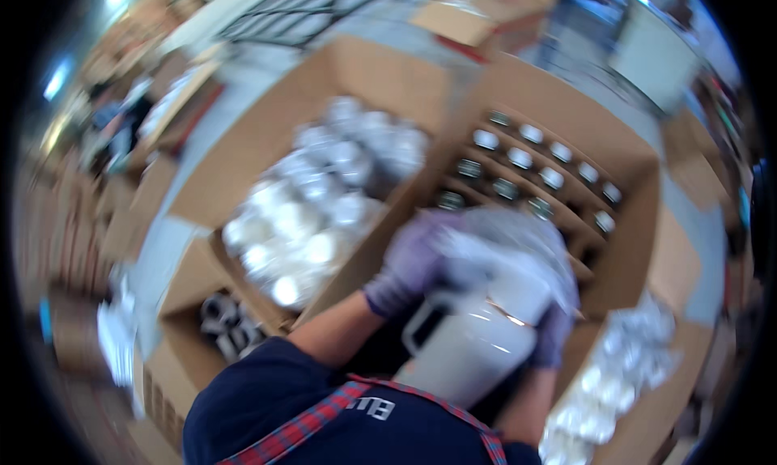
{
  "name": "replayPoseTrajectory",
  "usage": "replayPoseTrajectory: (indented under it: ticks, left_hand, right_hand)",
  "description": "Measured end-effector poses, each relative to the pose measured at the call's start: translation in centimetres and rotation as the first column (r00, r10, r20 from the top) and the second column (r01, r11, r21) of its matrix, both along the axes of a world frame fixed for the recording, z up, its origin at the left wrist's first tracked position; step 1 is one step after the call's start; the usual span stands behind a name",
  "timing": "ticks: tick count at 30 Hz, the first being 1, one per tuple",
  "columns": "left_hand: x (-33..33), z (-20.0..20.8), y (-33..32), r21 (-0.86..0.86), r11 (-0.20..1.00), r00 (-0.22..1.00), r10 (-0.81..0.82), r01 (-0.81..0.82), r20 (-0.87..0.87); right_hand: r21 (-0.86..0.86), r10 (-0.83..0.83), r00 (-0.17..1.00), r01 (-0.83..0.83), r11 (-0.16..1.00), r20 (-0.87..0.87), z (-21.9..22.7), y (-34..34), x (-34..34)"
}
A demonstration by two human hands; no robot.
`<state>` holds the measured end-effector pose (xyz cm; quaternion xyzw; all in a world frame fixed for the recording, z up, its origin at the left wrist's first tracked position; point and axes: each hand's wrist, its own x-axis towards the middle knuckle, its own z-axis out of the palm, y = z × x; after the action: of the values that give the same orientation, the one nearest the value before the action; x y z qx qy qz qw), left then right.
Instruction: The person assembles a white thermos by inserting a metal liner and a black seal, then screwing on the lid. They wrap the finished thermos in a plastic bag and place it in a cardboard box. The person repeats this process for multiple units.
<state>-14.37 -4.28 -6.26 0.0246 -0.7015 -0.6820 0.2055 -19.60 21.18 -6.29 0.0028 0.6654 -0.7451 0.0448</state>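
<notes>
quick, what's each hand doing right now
Left hand: gloved, closed on the clear plastic wrap atop the white jug.
Right hand: gloved, gripping the jug's far side; blurred.

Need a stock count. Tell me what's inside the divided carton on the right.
The divided carton holds jars with pale lids upright in cardboard cells. The gloved left hand, right hand and white jug cover its near cells; the jars' contents are hidden.

The person wears a dark navy short-sleeved shirt (324,408) with a small white marking on it, red plaid straps (316,420) over the shoulders, and pale purple gloves on the left hand (413,267) and right hand (554,331).
</notes>
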Motion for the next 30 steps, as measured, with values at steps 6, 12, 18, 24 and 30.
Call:
replayPoseTrajectory:
  ticks: [6,12,18,24,30]
  left_hand:
    - [8.0,3.1,-1.7,-0.685,0.682,0.876,-0.133,-0.258,-0.463]
    - [23.0,-2.9,-0.9,-0.672,0.639,0.898,-0.430,0.374,0.091]
    - [13.6,5.7,-5.8,-0.052,0.984,0.920,-0.140,0.170,0.367]
    - [12.3,0.9,-2.4,-0.054,0.799,0.767,-0.553,0.599,0.325]
    - [20.3,9.2,-12.2,0.581,0.807,0.802,-0.278,-0.103,0.528]
  right_hand:
    - [0.420,0.084,0.867,0.152,0.895,-0.491,-0.2,3.3,9.1]
    - [0.609,0.497,0.861,-0.340,0.717,-0.104,-0.6,7.2,19.7]
    - [0.258,0.467,0.652,-0.708,0.658,0.598,-1.5,10.6,20.3]
    - [0.196,0.421,0.574,-0.724,0.661,0.702,-0.7,13.2,20.5]
    - [0.335,0.406,0.760,-0.608,0.720,0.507,0.2,12.3,19.5]
